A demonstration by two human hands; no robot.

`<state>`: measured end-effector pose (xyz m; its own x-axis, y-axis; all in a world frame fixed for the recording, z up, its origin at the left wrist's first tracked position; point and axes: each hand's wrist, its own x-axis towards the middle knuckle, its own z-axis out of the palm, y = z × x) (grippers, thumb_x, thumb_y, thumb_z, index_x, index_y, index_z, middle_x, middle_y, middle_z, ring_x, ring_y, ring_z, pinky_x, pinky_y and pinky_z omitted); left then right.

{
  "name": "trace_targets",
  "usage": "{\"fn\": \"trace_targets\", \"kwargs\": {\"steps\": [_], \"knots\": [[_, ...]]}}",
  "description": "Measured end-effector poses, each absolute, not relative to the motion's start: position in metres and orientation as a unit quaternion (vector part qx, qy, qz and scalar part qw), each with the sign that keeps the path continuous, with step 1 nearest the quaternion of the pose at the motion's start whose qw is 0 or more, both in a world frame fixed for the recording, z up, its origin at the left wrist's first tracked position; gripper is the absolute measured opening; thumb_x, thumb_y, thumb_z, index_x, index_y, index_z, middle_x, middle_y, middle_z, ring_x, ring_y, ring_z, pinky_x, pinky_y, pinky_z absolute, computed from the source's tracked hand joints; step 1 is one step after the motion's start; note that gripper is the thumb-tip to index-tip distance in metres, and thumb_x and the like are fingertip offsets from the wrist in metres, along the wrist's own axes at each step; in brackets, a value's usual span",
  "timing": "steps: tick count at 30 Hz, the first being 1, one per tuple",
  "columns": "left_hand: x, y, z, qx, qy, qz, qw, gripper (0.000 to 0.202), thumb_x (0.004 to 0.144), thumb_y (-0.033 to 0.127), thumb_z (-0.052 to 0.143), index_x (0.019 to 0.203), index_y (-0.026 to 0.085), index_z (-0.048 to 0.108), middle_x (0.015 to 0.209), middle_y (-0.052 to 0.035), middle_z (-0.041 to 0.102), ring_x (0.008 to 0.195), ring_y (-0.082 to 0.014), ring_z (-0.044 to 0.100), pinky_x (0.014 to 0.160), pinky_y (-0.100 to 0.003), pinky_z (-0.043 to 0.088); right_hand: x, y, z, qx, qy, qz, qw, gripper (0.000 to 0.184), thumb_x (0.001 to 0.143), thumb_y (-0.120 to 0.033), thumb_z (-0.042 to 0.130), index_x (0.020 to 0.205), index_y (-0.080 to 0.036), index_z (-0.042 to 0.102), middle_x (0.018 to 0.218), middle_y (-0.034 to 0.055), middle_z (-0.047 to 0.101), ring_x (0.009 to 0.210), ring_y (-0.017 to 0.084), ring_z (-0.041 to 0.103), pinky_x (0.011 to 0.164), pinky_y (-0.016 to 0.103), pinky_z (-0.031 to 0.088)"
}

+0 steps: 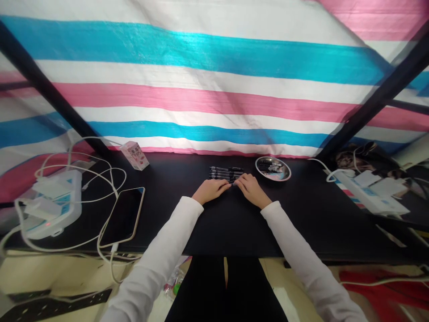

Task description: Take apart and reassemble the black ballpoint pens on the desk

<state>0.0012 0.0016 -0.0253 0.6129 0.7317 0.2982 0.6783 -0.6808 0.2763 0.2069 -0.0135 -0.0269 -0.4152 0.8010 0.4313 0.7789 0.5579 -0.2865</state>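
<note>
**Both hands meet at the row of black pens**

From my remote view, the left hand (210,190) and the right hand (251,190) rest on the black surface (301,214). Their fingers (238,179) come together at the near edge of the black pens (225,173), which lie side by side at 12 o'clock. I cannot tell if the fingers grip a pen or only touch it. A steel dish (281,169) holding dark items (268,166) sits at 2 o'clock. A phone (123,217) and a power strip (53,203) lie at 9 o'clock. The risk is that the pens lie tight together, so a small push from the fingers could roll or scatter them
</note>
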Motion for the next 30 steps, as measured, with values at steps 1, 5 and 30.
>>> {"fn": "trace_targets", "kwargs": {"steps": [1,5,30], "knots": [[0.0013,0.0017,-0.0254,0.896,0.394,0.195,0.066,0.034,0.094,0.042,0.032,0.097,0.024,0.06,0.096,0.0005,0.069,0.085,-0.0147,0.064,0.066,-0.021,0.041,0.2074,-0.0129,-0.0275,-0.472,-0.844,0.013,0.254,0.03,0.095,-0.032,0.034,0.083,-0.02,0.058,0.089,0.0072,0.06,0.083,0.02,0.05,0.075,0.035,0.036],[0.0007,0.0029,-0.0256,0.897,0.391,0.197,0.065,0.035,0.095,0.042,0.031,0.097,0.024,0.06,0.096,0.0006,0.068,0.083,-0.0142,0.064,0.065,-0.021,0.042,0.2089,-0.0108,-0.0285,-0.459,-0.846,0.043,0.268,0.023,0.092,-0.033,0.041,0.084,-0.02,0.059,0.086,0.0054,0.064,0.082,0.02,0.052,0.074,0.034,0.035],[-0.0034,0.0027,-0.0215,0.897,0.394,0.19,0.064,0.036,0.095,0.042,0.03,0.095,0.025,0.062,0.093,0.0008,0.069,0.082,-0.0145,0.064,0.065,-0.021,0.041,0.2104,-0.0123,-0.0252,-0.436,-0.846,0.063,0.3,0.015,0.087,-0.033,0.052,0.092,-0.022,0.061,0.088,0.0043,0.065,0.083,0.019,0.052,0.077,0.034,0.035]]}}
